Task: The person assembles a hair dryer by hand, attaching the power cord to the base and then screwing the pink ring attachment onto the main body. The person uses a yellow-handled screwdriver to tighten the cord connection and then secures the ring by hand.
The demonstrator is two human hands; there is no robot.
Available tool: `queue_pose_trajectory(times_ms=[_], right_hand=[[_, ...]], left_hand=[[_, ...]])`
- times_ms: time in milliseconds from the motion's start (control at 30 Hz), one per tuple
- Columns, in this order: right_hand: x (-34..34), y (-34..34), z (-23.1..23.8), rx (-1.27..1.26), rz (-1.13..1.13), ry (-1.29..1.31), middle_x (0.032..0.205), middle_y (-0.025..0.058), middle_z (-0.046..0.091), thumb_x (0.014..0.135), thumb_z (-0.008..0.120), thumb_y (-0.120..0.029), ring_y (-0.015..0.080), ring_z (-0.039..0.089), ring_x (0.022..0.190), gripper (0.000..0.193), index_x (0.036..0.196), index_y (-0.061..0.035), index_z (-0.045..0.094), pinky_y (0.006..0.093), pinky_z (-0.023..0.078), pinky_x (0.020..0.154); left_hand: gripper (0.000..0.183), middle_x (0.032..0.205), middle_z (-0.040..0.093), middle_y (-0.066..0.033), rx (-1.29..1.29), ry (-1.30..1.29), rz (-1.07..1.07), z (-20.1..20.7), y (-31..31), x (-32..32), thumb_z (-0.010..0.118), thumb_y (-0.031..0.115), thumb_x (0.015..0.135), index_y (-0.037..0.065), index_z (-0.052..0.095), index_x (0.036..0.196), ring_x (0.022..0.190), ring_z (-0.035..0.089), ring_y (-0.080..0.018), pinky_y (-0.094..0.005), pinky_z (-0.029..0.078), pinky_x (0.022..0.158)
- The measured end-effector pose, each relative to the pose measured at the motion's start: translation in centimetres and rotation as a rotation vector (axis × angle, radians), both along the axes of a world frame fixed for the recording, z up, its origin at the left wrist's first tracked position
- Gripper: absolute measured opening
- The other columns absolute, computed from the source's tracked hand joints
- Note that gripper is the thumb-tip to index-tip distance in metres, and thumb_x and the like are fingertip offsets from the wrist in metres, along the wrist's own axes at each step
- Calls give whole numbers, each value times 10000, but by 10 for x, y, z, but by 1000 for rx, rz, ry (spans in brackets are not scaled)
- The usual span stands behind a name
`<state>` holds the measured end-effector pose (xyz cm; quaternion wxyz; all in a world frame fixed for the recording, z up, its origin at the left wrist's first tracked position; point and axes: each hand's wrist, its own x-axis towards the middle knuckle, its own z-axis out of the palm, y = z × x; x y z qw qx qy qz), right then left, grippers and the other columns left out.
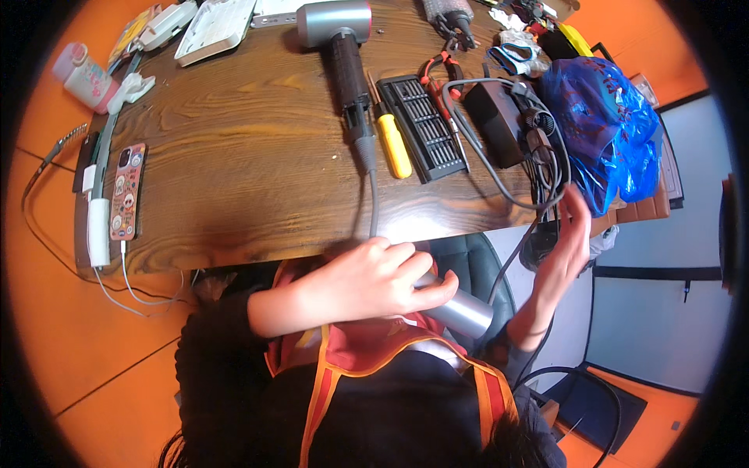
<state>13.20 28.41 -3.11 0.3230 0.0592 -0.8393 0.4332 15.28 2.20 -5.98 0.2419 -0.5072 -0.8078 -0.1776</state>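
Observation:
My left hand (pixel 382 277) is wrapped around a smooth silver tube (pixel 462 312), a hair dryer handle sleeve by its look, held slanted over my lap. From the opened hair dryer (pixel 335 25) on the table, a grey cord (pixel 374 199) runs down to that hand. The dryer's dark inner handle (pixel 348 74) is bare. Cord also shows at the tube's lower right end and rises toward the table edge. At the right, my right hand (pixel 573 238) has its fingers closed at a loop of grey cord; its palm side is partly hidden.
A yellow-handled screwdriver (pixel 395 146) and a black bit case (pixel 424 129) lie right of the dryer. Beyond them are red-handled pliers (pixel 434 69), a black box (pixel 496 125) and a blue plastic bag (pixel 601 129). A phone (pixel 127 191) and bottle (pixel 87 82) are at left.

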Motion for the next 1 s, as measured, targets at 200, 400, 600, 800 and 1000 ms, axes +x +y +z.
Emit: queue_pose_trajectory(times_ms=[200, 400, 600, 800, 1000], right_hand=[[52, -24, 20, 280, 621, -451, 938, 201, 617, 861, 273, -637, 345, 612, 836, 767, 1054, 41, 576, 371, 480, 739], [56, -29, 11, 377, 738, -19, 520, 69, 416, 824, 583, -391, 215, 418, 425, 459, 588, -13, 475, 317, 311, 425], [61, -32, 1, 98, 799, 371, 435, 10, 365, 873, 526, -264, 118, 332, 342, 429, 537, -14, 435, 241, 253, 356], [66, -33, -4, 136, 741, 330, 465, 5, 388, 840, 583, -374, 147, 390, 375, 452, 556, -44, 462, 263, 317, 383], [68, -36, -12, 59, 695, 410, 415, 14, 359, 897, 505, -342, 125, 338, 324, 499, 522, -27, 412, 253, 263, 348]], left_hand=[[320, 662, 410, 39, 62, 73, 16, 18, -9, -14, 595, 186, 672, 164, 582, 991, 558, 449, -87, -203, 341, 442], [176, 684, 477, 45, 100, 185, 29, 32, -16, -28, 598, 187, 704, 179, 551, 873, 623, 502, -90, -213, 417, 506], [198, 748, 537, 63, 258, 444, 135, 33, -38, -79, 652, 230, 678, 255, 570, 856, 897, 576, -141, -547, 317, 956], [338, 976, 536, 36, 267, 272, 139, 19, -44, -100, 709, 202, 603, 281, 619, 918, 1015, 494, -181, -531, 273, 967], [284, 864, 521, 66, 280, 695, 135, 7, -41, -95, 683, 212, 635, 272, 655, 910, 825, 483, -102, -387, 332, 834]])
